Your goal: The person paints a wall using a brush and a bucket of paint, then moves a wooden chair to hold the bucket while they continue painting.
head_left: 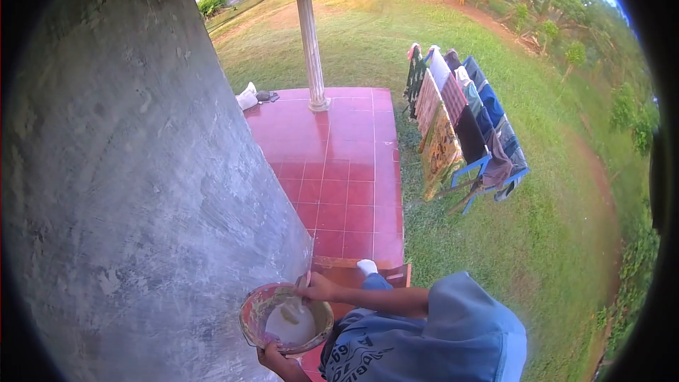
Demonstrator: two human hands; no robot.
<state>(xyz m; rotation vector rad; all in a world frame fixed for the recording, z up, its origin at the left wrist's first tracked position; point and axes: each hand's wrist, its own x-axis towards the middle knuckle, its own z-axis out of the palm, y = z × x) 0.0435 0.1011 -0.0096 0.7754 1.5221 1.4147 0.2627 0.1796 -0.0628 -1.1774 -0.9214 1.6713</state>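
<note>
I see my left hand (272, 359) clamped under the rim of a round, paint-stained bowl (256, 309) holding pale grey paste. My right hand (315, 287) is closed on a thin tool dipped into it. The bowl sits just beside the grey plastered wall (120, 184); red tiled floor (339, 163) lies open to the right.

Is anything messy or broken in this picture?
Nothing looks broken or spilled. The bowl has smeared, stained walls and pale paste inside. The left hand holds it from below and the right hand dips a tool in. The grey wall looks patchy and streaked.
</note>
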